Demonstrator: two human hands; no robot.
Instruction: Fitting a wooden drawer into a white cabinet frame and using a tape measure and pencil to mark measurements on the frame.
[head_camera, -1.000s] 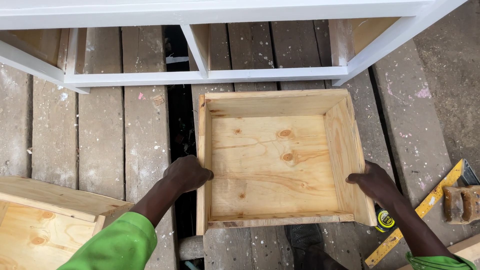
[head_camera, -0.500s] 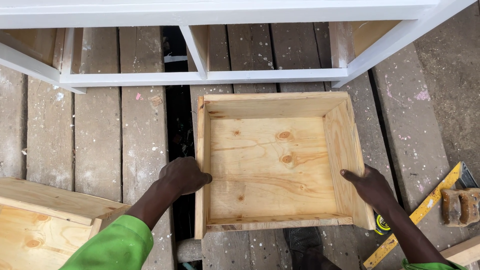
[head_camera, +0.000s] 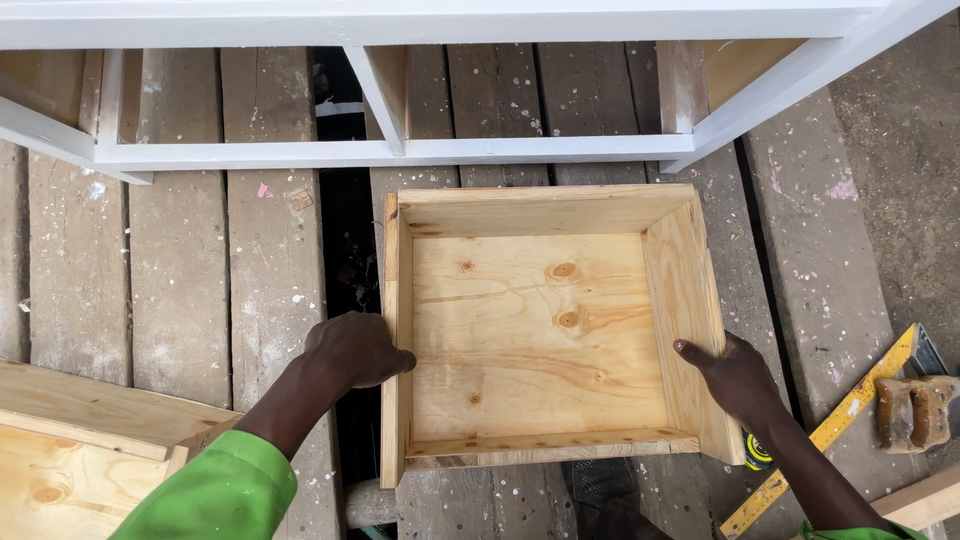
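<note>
An open, unpainted plywood drawer box (head_camera: 540, 330) lies flat on weathered planks, its open side up. My left hand (head_camera: 355, 347) grips its left wall near the middle, fingers curled over the edge. My right hand (head_camera: 733, 373) holds the right wall near the front corner, thumb on the inner face. A white painted furniture frame (head_camera: 400, 150) with open compartments stands just beyond the box, its front rail a short gap from the box's far wall.
A second plywood box (head_camera: 70, 440) sits at the lower left. To the right lie a yellow square ruler (head_camera: 830, 430), a tape measure (head_camera: 758, 452) under my wrist and a worn sanding block (head_camera: 915, 412). A dark gap (head_camera: 350, 260) runs between planks.
The box has shifted slightly toward the white frame. My right hand slid forward along the right wall, and my left hand moved a little up the left wall.
</note>
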